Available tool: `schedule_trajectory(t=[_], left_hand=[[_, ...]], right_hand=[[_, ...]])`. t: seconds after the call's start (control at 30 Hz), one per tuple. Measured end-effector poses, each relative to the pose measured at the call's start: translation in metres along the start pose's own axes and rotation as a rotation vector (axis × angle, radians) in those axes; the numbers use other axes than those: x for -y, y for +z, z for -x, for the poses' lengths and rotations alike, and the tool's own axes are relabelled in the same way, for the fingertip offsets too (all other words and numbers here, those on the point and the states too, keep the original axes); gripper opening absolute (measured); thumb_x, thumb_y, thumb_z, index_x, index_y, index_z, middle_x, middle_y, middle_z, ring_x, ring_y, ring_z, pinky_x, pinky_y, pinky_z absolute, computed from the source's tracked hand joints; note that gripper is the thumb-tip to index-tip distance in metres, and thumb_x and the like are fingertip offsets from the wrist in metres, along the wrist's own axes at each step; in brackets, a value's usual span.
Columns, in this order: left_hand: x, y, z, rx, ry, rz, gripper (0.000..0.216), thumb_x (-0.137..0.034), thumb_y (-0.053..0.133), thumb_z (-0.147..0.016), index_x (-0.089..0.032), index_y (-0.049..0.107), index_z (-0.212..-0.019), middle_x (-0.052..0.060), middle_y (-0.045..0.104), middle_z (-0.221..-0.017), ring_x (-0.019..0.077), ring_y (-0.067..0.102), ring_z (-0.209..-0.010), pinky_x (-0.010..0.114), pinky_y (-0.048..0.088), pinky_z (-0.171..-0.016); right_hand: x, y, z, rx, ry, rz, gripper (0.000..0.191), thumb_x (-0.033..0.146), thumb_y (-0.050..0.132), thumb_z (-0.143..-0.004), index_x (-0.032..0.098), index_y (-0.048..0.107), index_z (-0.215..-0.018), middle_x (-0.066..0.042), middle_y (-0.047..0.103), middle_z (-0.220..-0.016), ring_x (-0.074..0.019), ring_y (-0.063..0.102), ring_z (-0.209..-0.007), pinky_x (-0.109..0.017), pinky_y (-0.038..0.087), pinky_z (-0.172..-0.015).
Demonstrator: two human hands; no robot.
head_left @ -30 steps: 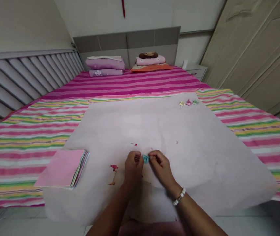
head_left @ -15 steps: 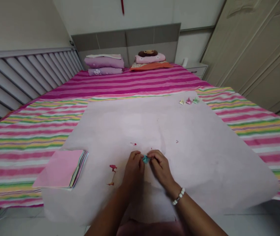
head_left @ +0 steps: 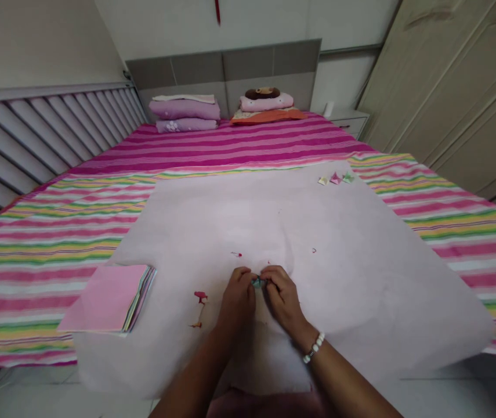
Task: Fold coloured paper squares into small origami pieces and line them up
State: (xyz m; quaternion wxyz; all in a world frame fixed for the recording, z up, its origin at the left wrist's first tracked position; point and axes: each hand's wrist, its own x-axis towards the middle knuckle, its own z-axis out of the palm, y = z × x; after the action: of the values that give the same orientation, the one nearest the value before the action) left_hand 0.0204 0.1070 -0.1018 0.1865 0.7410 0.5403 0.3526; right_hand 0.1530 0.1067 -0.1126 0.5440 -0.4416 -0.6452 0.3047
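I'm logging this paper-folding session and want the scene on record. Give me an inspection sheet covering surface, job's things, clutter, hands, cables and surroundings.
Surface: pale sheet spread over a striped bedspread.
Job's things: blue paper piece, small and mostly hidden between the two hands; paper stack, pink on top, lying to the left.
Clutter: three folded pieces at the far right of the sheet; red scraps near the left hand.
Hands: left hand and right hand both pinch the blue paper piece; bracelet on the right wrist.
Cables: nothing seen.
Surroundings: folded bedding at the headboard; wardrobe on the right; slatted panel on the left.
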Motion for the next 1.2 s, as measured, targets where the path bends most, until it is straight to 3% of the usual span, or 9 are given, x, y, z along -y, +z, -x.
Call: schedule_trajectory(t=[0.47, 0.8, 1.2], left_hand=[[-0.004, 0.006, -0.002, -0.022, -0.022, -0.006, 0.018, -0.005, 0.052, -0.073, -0.018, 0.062, -0.082, 0.008, 0.054, -0.098, 0.0209, 0.058, -0.093, 0.036, 0.051, -0.083], [-0.004, 0.008, -0.002, 0.057, -0.045, -0.084, 0.021, -0.005, 0.045, -0.079, -0.016, 0.063, -0.081, 0.011, 0.052, -0.103, 0.0231, 0.054, -0.097, 0.040, 0.047, -0.087], [0.002, 0.011, -0.013, 0.044, -0.034, -0.076, 0.023, -0.002, 0.046, -0.075, -0.017, 0.063, -0.074, 0.005, 0.051, -0.084, 0.0188, 0.053, -0.083, 0.035, 0.047, -0.079]], right_hand=[[-0.001, 0.001, 0.002, 0.010, 0.010, 0.052, 0.020, 0.006, 0.042, -0.076, 0.022, 0.055, -0.076, -0.007, 0.055, -0.091, -0.0214, 0.052, -0.089, -0.035, 0.043, -0.077], [0.000, 0.002, 0.001, 0.006, 0.001, 0.069, 0.020, 0.005, 0.041, -0.074, 0.021, 0.052, -0.074, -0.007, 0.054, -0.089, -0.0213, 0.052, -0.086, -0.034, 0.043, -0.076], [-0.007, 0.006, 0.002, -0.036, -0.067, 0.132, 0.019, 0.004, 0.044, -0.072, 0.021, 0.054, -0.073, -0.006, 0.053, -0.088, -0.0213, 0.052, -0.084, -0.034, 0.045, -0.073]])
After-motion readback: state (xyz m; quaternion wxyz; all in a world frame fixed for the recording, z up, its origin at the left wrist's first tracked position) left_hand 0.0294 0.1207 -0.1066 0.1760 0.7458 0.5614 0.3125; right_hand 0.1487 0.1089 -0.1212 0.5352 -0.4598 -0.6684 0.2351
